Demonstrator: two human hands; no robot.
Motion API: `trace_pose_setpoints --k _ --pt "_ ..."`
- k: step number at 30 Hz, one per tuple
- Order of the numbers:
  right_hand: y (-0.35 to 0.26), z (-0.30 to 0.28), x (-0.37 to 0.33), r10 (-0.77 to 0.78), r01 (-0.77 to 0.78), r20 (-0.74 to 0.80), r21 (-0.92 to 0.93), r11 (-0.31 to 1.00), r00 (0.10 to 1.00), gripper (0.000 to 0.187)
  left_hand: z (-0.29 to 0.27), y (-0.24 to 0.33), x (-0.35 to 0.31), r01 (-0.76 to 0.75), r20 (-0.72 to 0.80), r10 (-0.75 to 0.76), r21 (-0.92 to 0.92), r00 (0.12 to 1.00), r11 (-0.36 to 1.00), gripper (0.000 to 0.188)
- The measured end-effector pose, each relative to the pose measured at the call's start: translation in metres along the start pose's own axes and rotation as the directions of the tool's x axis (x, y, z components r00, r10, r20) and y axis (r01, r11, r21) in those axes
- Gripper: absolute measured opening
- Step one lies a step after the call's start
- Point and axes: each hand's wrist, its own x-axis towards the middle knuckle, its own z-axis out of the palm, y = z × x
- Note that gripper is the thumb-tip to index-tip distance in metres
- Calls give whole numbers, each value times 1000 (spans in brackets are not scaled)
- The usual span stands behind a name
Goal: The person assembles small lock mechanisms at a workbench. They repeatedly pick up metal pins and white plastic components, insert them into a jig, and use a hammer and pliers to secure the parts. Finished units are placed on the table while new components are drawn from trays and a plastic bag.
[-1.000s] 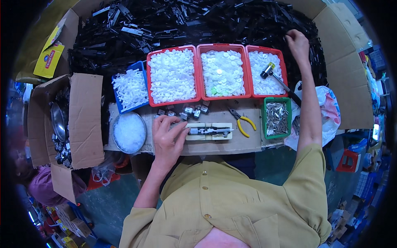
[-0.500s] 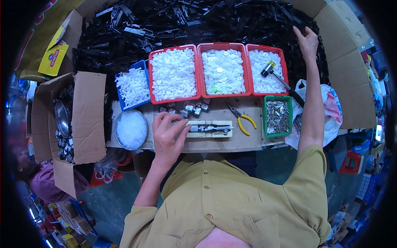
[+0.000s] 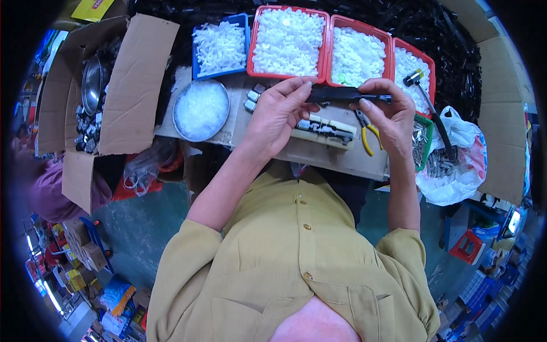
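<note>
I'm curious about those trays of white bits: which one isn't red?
The blue tray, leftmost in the row, holding white plastic pieces. The three red trays sit to its right.

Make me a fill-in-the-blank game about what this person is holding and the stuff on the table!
1. Both the left hand and the right hand hold one long ____ bar.
2. The pliers on the board have ____ handles.
3. The round bowl of white bits sits just below the ____ bin.
4. The hammer lies by the person's ____ hand.

Missing words: black; yellow; blue; right
</note>
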Motion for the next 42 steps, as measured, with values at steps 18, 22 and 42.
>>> trace_pose_setpoints --k 18,22,42 --pt "34 4 -48 -99 204 187 -716 668 977 29 -22 -11 -25 -341 106 506 851 856 400 27" --pt "43 11 -49 -90 194 181 -719 668 979 30 -31 -5 -29 -324 141 553 913 821 248 26" --pt "36 5 -41 7 187 246 -755 628 969 29 -16 -47 -14 -624 719 167 676 674 -392 24"
